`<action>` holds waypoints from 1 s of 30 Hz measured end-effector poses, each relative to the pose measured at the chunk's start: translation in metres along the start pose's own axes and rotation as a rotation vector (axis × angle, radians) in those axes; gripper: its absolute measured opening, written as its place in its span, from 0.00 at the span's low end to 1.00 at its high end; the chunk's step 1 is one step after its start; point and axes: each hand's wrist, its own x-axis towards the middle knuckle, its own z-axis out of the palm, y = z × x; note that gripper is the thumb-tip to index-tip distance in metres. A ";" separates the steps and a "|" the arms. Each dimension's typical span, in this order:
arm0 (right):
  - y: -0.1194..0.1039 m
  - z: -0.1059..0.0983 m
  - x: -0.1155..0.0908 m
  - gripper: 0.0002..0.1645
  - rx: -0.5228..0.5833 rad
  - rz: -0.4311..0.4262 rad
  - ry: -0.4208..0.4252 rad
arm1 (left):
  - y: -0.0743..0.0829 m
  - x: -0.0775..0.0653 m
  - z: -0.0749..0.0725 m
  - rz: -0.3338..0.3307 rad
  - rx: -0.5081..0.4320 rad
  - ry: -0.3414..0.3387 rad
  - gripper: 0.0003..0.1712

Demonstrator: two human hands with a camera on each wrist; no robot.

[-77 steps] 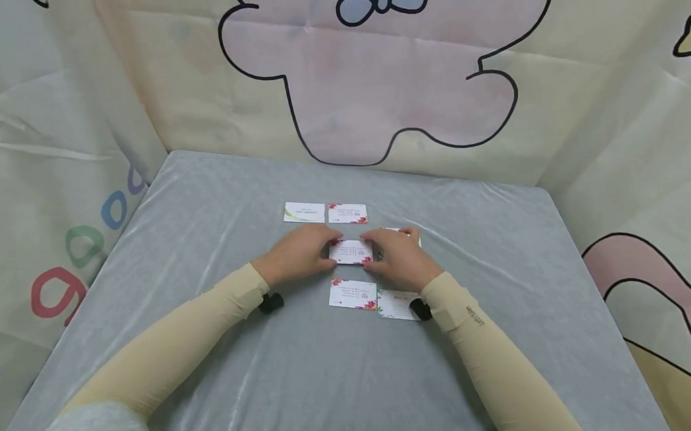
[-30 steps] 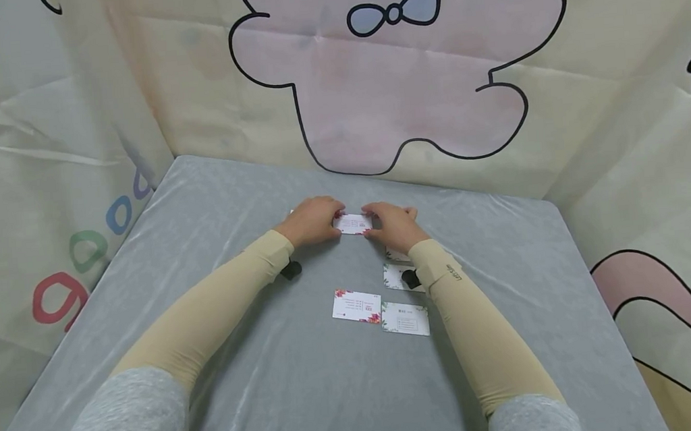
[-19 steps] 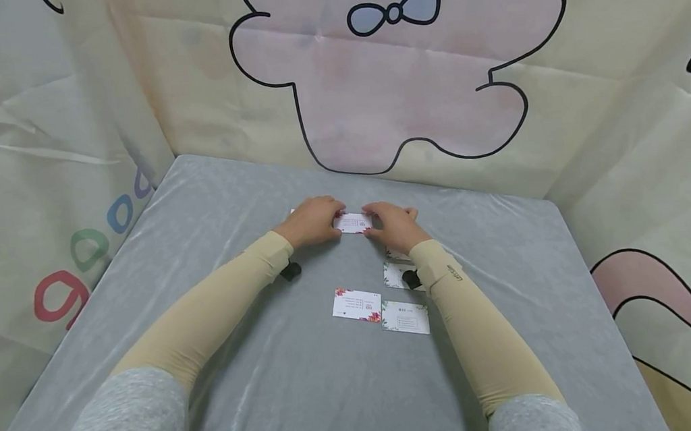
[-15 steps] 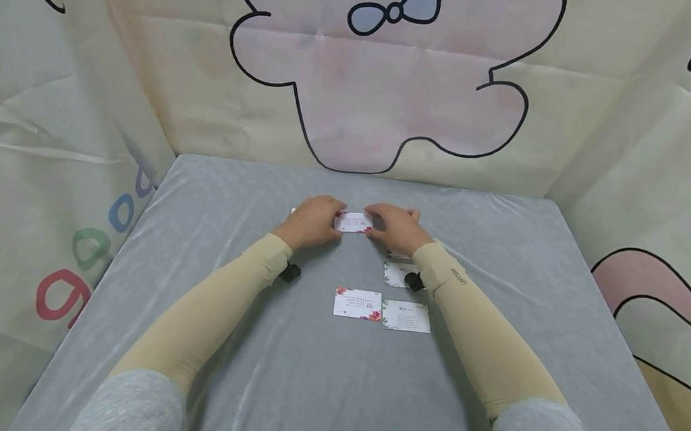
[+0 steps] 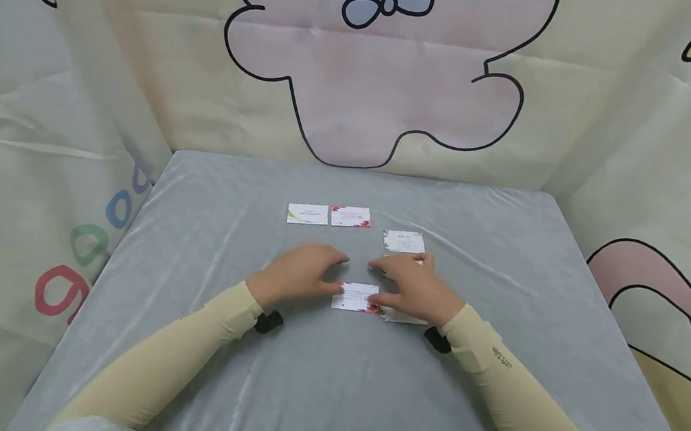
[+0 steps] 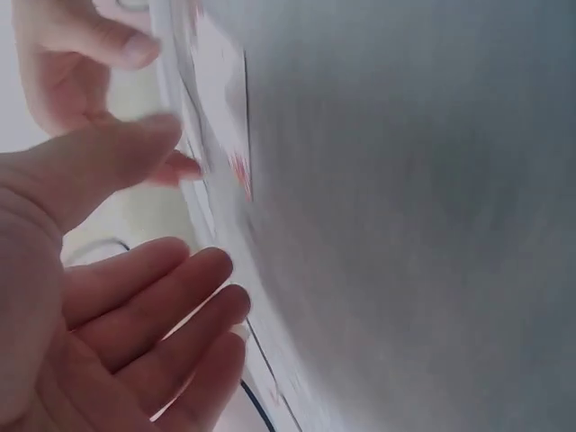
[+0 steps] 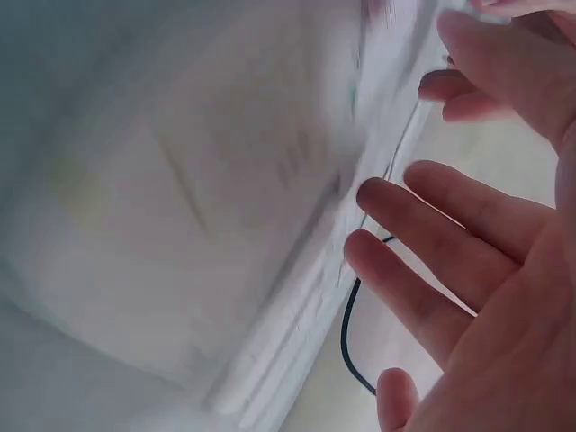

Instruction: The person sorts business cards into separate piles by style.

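Observation:
In the head view, my left hand [image 5: 298, 272] and right hand [image 5: 417, 290] hover on either side of a white business card with red flowers [image 5: 352, 297] in the near row. The fingers of both are spread and nothing is between them. My right thumb overlaps the card's right end, and my left thumb tip is right at its left corner. Under my right hand, a card with green leaves [image 5: 401, 317] and another above it are partly hidden. The left wrist view shows my left hand [image 6: 135, 297] with fingers extended beside a red-flowered card [image 6: 220, 90].
At the back lie a card with a yellow-green stripe [image 5: 307, 214] and a red-flowered card [image 5: 350, 216], side by side. A leaf-patterned card [image 5: 403, 240] lies beyond my right hand. Grey cloth [image 5: 261, 384] covers the table; printed curtains [image 5: 434, 100] surround its far sides.
The flowered card between my hands in the middle row was moved to the back row's flowered card. Both hands have since let go there and come back toward the near row.

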 end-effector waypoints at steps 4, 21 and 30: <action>-0.013 0.009 -0.016 0.39 -0.007 -0.044 0.037 | 0.015 -0.017 0.004 0.041 -0.011 -0.004 0.36; -0.020 0.017 -0.025 0.32 0.014 -0.051 0.084 | 0.026 -0.025 0.019 0.027 0.049 0.039 0.28; -0.016 0.014 -0.014 0.33 -0.004 -0.031 0.073 | 0.020 -0.020 0.016 -0.003 -0.015 0.084 0.29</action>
